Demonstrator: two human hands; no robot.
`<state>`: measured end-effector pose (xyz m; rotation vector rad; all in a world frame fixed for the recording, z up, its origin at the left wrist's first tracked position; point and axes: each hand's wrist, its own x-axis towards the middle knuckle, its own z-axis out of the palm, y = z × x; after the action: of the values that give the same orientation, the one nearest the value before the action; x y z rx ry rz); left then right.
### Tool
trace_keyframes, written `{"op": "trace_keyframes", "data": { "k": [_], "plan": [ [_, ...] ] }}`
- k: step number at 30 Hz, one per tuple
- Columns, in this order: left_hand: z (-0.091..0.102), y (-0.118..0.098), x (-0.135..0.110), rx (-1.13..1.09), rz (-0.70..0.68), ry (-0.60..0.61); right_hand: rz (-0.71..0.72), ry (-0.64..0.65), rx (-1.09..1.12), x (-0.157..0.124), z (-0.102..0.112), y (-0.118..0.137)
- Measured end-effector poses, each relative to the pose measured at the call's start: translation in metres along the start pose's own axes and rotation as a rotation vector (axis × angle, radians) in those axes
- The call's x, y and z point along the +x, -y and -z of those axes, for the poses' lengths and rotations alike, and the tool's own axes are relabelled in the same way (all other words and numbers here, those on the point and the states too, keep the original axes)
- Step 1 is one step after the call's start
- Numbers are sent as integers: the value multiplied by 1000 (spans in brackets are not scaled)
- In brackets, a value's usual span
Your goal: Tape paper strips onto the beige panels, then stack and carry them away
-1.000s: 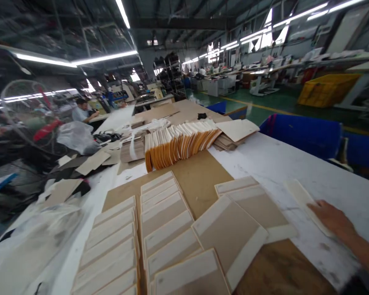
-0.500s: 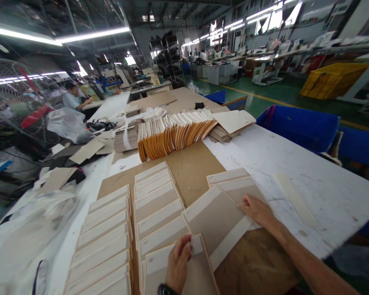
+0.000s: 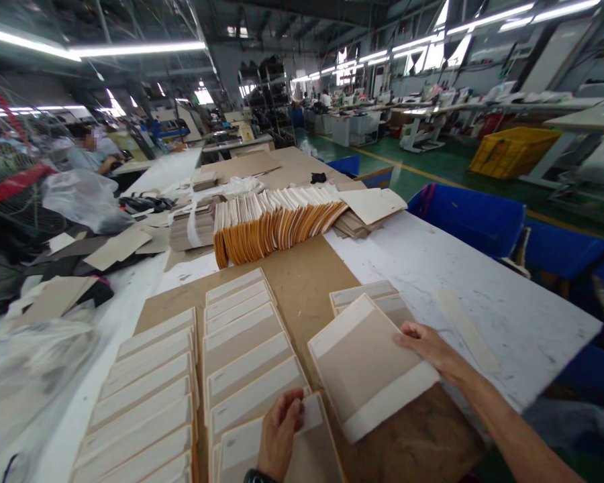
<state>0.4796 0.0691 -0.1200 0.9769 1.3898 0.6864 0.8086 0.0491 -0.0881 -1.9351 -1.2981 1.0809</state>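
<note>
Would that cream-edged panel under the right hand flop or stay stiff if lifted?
Probably stiff: the panel keeps straight edges under the right hand. It looks like thin board, so likely light, and could slide easily.

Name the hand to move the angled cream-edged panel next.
Right, likely: the right hand touches that panel's edge, while the left hand lies on a different panel.

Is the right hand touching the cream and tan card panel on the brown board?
Touching: the head view shows the right hand on the edge of the cream and tan card panel.
</note>
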Motion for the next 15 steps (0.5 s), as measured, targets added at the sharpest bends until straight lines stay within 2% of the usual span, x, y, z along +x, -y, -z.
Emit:
{"op": "trace_keyframes", "data": {
  "k": [2, 5, 7, 8, 9, 11, 13, 15],
  "plan": [
    [3, -9, 2, -46, 1, 8, -39, -114, 60, -28, 37, 11],
    [1, -25, 10, -165, 17, 22, -159, -400, -115, -74, 95, 38],
    [-8, -34, 20, -233, 39, 60, -191, -573, -299, -97, 114, 59],
    [-14, -36, 26, -254, 54, 77, -179, -640, -385, -103, 113, 70],
    [-22, -38, 32, -268, 72, 89, -155, -687, -463, -106, 106, 80],
    [-39, -39, 46, -290, 122, 103, -95, -694, -561, -99, 75, 93],
    [-56, -37, 59, -296, 181, 100, -60, -541, -534, -81, 33, 94],
    [-69, -34, 69, -297, 240, 89, 66, -273, -387, -57, -4, 83]
  ]
}}
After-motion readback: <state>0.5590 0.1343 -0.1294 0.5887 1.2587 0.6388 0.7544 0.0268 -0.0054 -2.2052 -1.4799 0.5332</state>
